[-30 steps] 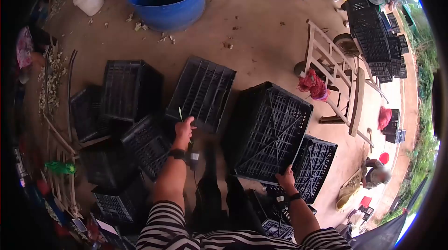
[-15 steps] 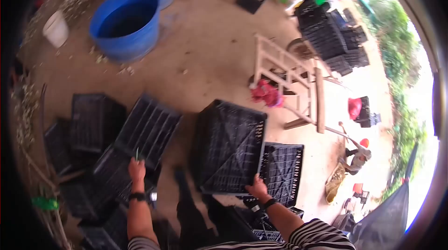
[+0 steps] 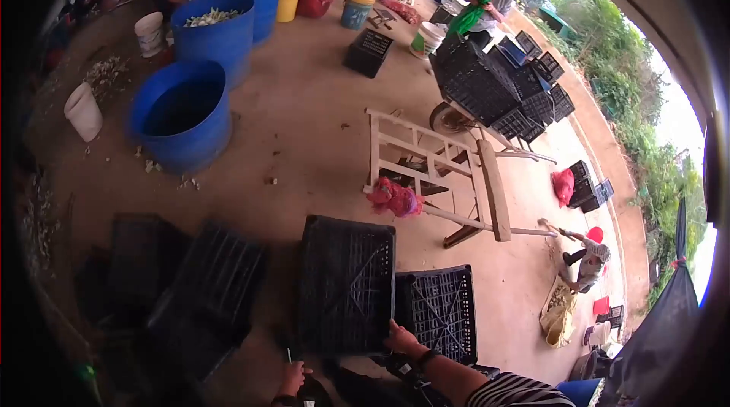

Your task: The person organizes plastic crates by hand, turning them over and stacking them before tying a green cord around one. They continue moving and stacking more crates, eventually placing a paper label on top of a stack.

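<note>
My right hand (image 3: 401,338) is closed on the lower right edge of a black plastic crate (image 3: 346,285), which stands in front of me. Low in the view, my left hand (image 3: 293,376) is closed around a thin, pale, stick-like object (image 3: 289,354) whose kind I cannot make out. That hand is just below the crate's lower left corner and apart from it. Against the crate's right side sits a second black crate (image 3: 437,312). Several dark crates (image 3: 217,285) lie heaped to the left in shadow.
A wooden frame cart (image 3: 494,190) with a pink net bag (image 3: 394,198) stands ahead. Blue tubs (image 3: 182,152) and a white bucket (image 3: 84,114) are at left. Stacked crates (image 3: 471,88) rest on a wheelbarrow, a person (image 3: 490,8) behind it. Another person (image 3: 589,262) bends at right.
My view has tilted up, showing more of the yard. My left hand has moved from over the left crates down towards my body. My right hand stays on the crate's edge.
</note>
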Demonstrator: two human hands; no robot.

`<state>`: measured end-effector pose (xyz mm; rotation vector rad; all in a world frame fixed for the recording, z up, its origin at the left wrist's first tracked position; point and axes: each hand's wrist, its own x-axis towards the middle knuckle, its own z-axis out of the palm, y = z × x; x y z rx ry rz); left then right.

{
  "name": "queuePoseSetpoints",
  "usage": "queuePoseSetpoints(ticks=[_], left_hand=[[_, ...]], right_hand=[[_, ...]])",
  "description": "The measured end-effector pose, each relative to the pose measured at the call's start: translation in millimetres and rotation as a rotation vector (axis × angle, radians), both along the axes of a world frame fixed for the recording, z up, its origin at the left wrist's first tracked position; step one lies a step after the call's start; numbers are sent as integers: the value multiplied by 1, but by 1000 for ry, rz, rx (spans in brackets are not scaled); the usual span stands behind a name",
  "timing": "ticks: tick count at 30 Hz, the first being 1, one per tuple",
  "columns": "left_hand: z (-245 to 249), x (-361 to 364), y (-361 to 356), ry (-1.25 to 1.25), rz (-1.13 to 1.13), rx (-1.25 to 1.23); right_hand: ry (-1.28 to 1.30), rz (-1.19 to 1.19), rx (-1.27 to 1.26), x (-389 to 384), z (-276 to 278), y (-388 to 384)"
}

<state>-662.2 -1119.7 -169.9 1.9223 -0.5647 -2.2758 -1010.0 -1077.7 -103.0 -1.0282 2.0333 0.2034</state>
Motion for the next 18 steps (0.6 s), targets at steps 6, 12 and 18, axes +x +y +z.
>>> queuePoseSetpoints(ticks=[6, 12, 18], left_hand=[[40, 35, 5, -102, 178, -229], [142, 245, -47, -794, 432, -517], [206, 540, -15, -2025, -207, -463]], right_hand=[[-388, -39, -316, -20, -22, 19], [-284, 202, -51, -33, -22, 5], [-136, 335, 90, 33, 50, -50]])
